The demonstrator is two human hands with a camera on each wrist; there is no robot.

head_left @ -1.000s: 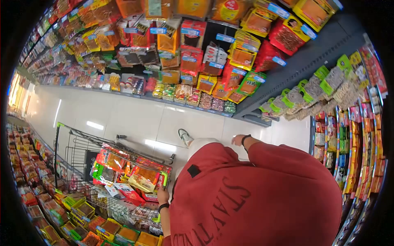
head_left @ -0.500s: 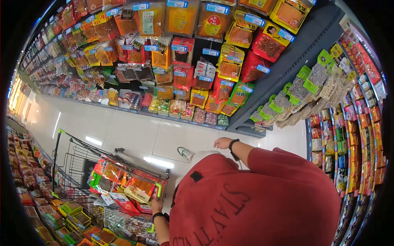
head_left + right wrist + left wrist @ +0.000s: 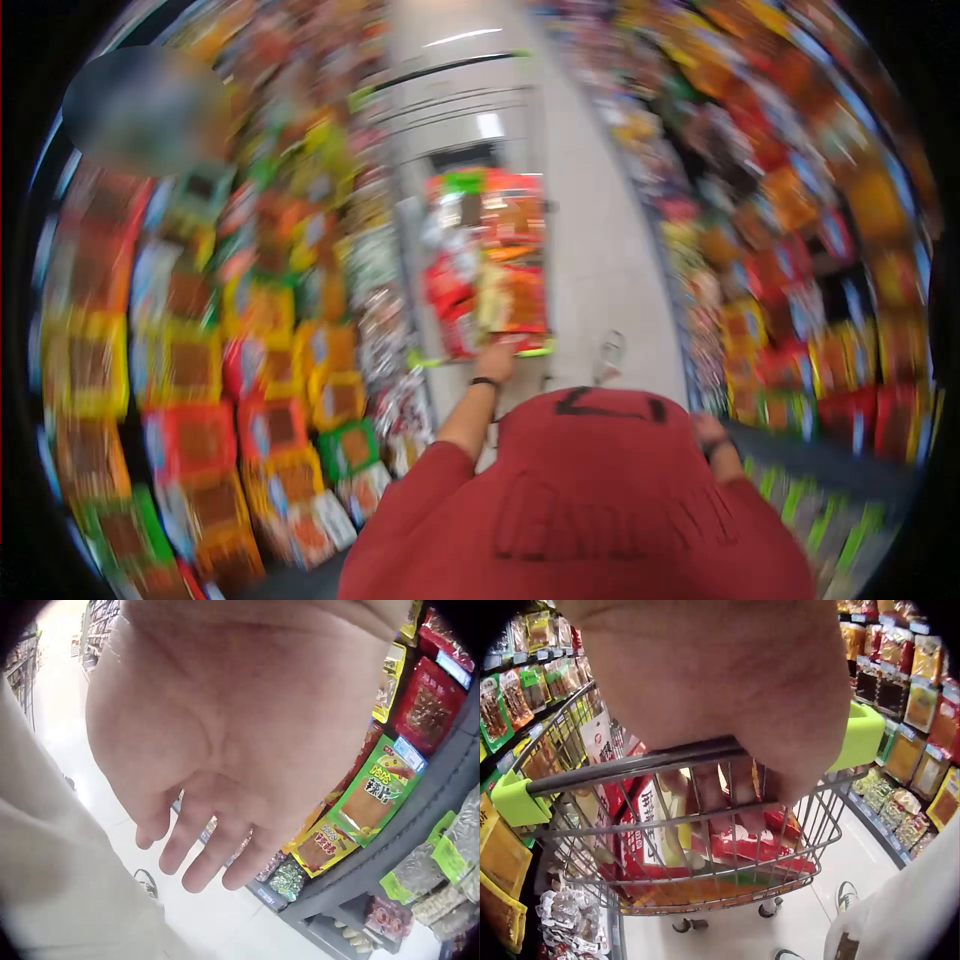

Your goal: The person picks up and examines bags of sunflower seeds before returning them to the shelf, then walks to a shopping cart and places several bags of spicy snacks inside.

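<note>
The shopping cart (image 3: pixel 487 262) stands in the aisle straight ahead of the person, its long axis running up the aisle away from them, with the handle end nearest the body. In the blurred head view it sits between the snack shelves on the left (image 3: pixel 200 330) and the snack shelves on the right (image 3: pixel 800 260), on the pale tiled floor (image 3: pixel 590 250).

The left hand (image 3: pixel 497 357) reaches forward on an outstretched arm and is on the cart handle (image 3: pixel 634 763), a grey bar lying crosswise to the cart's long axis, capped at each end by lime green corner pieces (image 3: pixel 514 799). In the left wrist view the palm lies over the bar and the fingers (image 3: pixel 705 795) curl down behind it in front of the wire basket, so this grip is clamped round the handle. A dark band sits on that wrist.

The basket is filled with flat snack packets (image 3: pixel 727 847), mostly red and orange, some standing on edge against the wire. The cart's wheels (image 3: pixel 686 925) rest on the floor below.

The right hand (image 3: pixel 225 757) hangs beside the person's hip, near the right-hand shelving. Its grip is apart: the palm faces the camera, the fingers (image 3: pixel 199 855) loosely bent and pointing down, holding and touching nothing. Behind it hang a green packet (image 3: pixel 371 795) and a red packet (image 3: pixel 427 709) on the shelf. A shoe (image 3: pixel 146 883) shows on the floor below the hand.
</note>
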